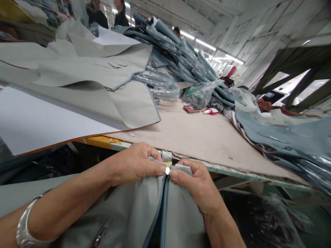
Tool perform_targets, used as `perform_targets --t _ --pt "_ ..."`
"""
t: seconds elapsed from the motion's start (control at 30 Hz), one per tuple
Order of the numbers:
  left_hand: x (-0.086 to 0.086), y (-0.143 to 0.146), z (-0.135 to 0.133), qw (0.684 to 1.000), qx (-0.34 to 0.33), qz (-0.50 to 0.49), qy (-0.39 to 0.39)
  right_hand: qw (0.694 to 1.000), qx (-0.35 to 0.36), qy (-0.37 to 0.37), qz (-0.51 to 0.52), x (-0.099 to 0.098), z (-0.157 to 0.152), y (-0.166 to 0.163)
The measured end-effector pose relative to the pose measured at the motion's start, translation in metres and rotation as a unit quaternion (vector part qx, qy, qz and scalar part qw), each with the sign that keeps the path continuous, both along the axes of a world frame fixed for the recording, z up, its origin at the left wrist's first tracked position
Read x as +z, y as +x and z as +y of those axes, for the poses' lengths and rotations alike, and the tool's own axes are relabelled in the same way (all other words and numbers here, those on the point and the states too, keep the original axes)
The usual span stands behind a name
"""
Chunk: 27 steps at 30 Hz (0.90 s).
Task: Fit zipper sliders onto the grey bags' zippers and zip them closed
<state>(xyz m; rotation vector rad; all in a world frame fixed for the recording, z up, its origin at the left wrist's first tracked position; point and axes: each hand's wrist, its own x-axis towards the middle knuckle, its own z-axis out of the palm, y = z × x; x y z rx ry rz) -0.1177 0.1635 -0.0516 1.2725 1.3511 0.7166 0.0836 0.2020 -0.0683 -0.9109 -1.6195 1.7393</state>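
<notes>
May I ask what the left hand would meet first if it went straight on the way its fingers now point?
The left hand would probably meet the small white piece just ahead of it first, then the right hand; exact depth is unclear.

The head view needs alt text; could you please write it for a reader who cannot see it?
A person's left hand and right hand pinch blue-edged grey material beside a table. On it lie grey sheets at left, plastic-wrapped blue bundles behind and blue pieces at right.

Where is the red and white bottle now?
In the head view, the bottle lies on the table, right of centre, beside the clear plastic bag.
</notes>
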Motion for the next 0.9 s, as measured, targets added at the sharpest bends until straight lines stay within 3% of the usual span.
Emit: perform_targets --t 0.4,0.67,0.9 --pt "0.0005 -0.0073 -0.0037 0.998 -0.067 0.011 0.012 0.996 0.04 0.027 -0.081 0.0023 -0.004 0.0072" --pt "-0.0002 -0.003 -0.0041 1.0 -0.017 -0.004 0.002 0.999 -0.001 -0.003 -0.048 0.0026 -0.0057 0.0021" --pt "0.0017 -0.0026 -0.0028 0.998 -0.042 -0.037 -0.031 0.997 0.002 -0.003 -0.074 0.0046 -0.0021 0.0018"
